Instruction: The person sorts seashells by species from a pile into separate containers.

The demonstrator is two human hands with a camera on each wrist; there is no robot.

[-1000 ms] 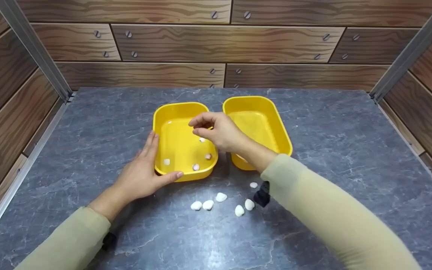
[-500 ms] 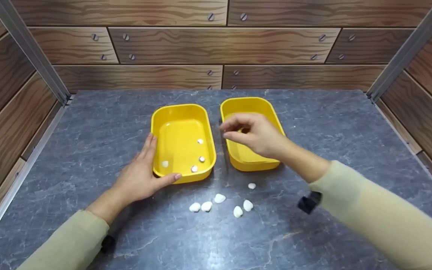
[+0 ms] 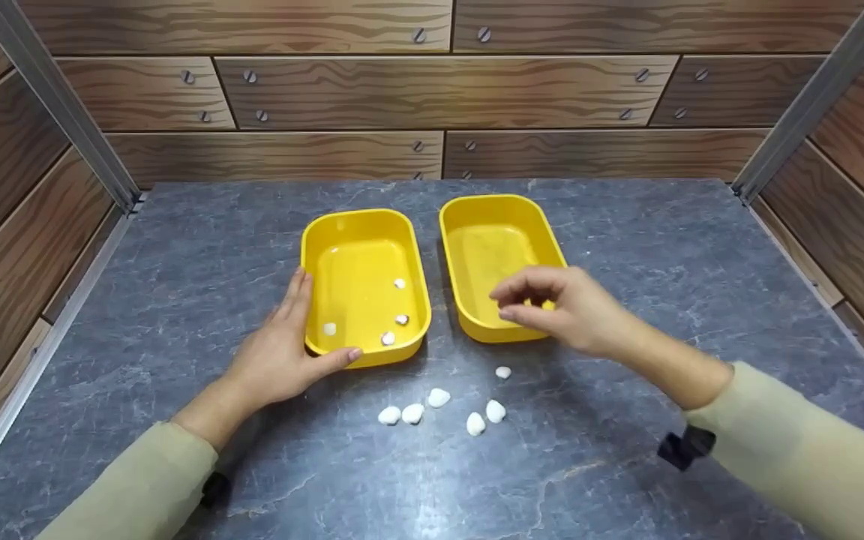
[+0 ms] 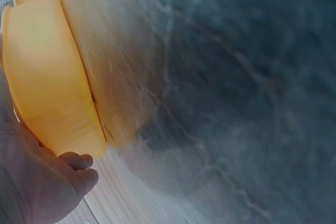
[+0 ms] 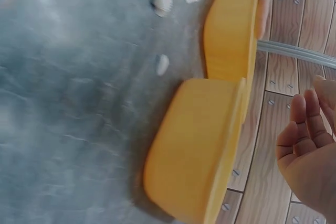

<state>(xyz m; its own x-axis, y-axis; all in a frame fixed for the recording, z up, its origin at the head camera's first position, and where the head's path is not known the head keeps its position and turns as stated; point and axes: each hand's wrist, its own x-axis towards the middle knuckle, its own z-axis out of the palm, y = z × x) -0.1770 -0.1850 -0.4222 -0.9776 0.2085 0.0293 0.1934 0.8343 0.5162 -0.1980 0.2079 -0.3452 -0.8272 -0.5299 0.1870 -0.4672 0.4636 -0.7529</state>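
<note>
My left hand (image 3: 273, 358) holds the near-left corner of the left yellow bin (image 3: 364, 358), its fingers along the outer side and the thumb on the near rim. Several small white shells (image 3: 330, 328) lie inside that bin. My right hand (image 3: 578, 311) hovers over the near-right corner of the right yellow bin (image 3: 477, 321). Its fingers (image 5: 299, 109) are loosely bent in the right wrist view, and nothing shows between them. In front of the bins, several white seashells (image 3: 413, 413) are scattered on the table; one shell (image 3: 503, 372) sits closest to the right bin.
The grey marbled tabletop (image 3: 664, 247) is bounded by wood-patterned panels (image 3: 439, 94) at the back and on both sides. A metal post (image 3: 792, 97) stands at the right rear corner, another post (image 3: 94, 135) at the left.
My right hand has moved from above the left bin to the right and nearer, over the right bin's near corner. One shell in the left bin has shifted slightly. The left hand stays put.
</note>
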